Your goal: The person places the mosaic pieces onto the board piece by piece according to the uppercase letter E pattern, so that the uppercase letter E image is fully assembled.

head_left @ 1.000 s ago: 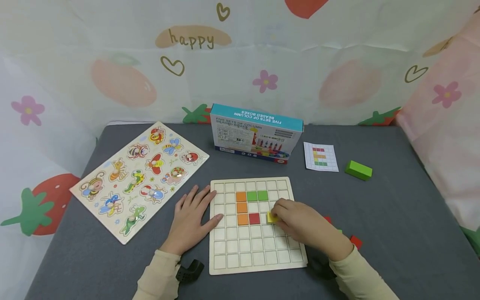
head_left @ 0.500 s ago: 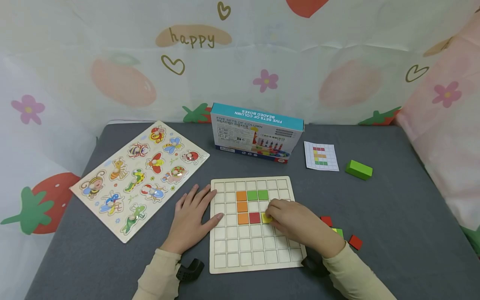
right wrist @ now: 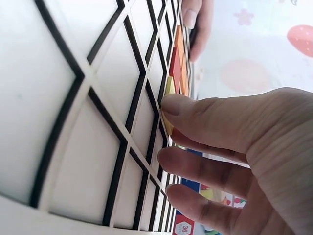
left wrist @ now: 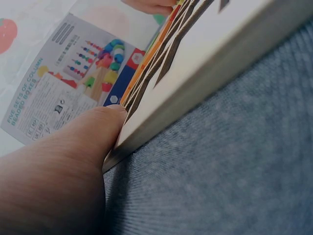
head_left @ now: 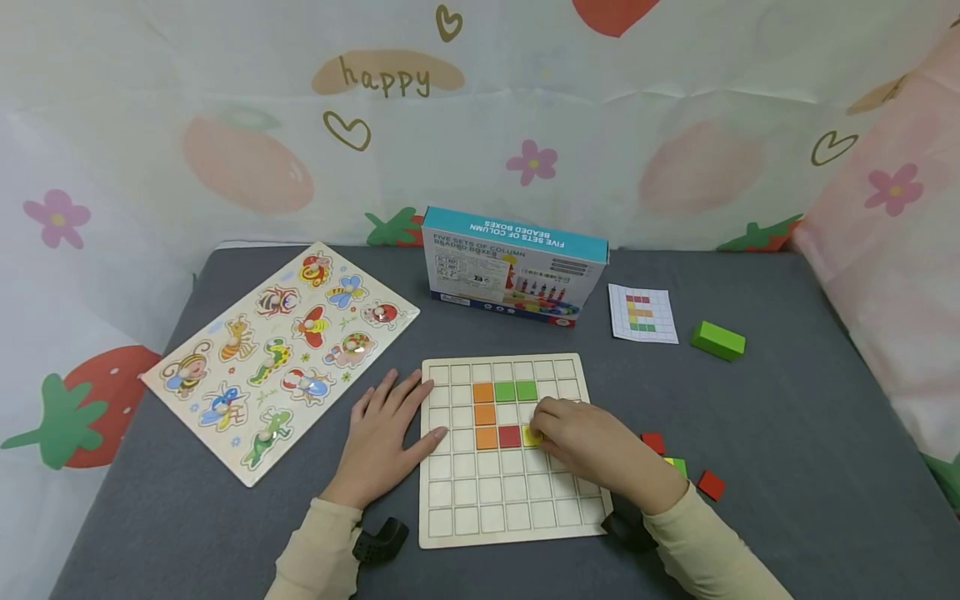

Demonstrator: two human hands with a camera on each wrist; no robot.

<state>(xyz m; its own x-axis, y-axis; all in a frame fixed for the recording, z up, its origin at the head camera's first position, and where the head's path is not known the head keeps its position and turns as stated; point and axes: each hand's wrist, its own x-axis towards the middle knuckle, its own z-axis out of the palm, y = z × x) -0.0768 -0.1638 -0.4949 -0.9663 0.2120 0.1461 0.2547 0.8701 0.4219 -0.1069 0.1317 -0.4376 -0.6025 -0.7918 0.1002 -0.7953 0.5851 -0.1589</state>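
A wooden grid board (head_left: 490,490) lies in front of the person. My right hand (head_left: 596,446) pinches a yellow tile (head_left: 529,437) between thumb and fingers, at the cell just right of a red tile (head_left: 509,437). In the right wrist view the thumb presses on the yellow tile (right wrist: 169,87), hiding part of it. Orange tiles (head_left: 483,414) form a column on the board, with green tiles (head_left: 515,391) beside its top. My left hand (head_left: 381,450) rests with straight fingers on the board's left edge; its thumb (left wrist: 105,122) touches the rim.
Loose red tiles (head_left: 711,485) and a green one (head_left: 677,466) lie beside the right wrist. A green block (head_left: 718,340) and a pattern card (head_left: 642,314) sit further back. Behind the board stands a cardboard box (head_left: 513,271); an insect puzzle board (head_left: 279,367) lies left.
My right hand has shifted slightly left with the yellow tile, bringing it beside the red tile. The loose tiles near the right wrist show more. The left hand stays put.
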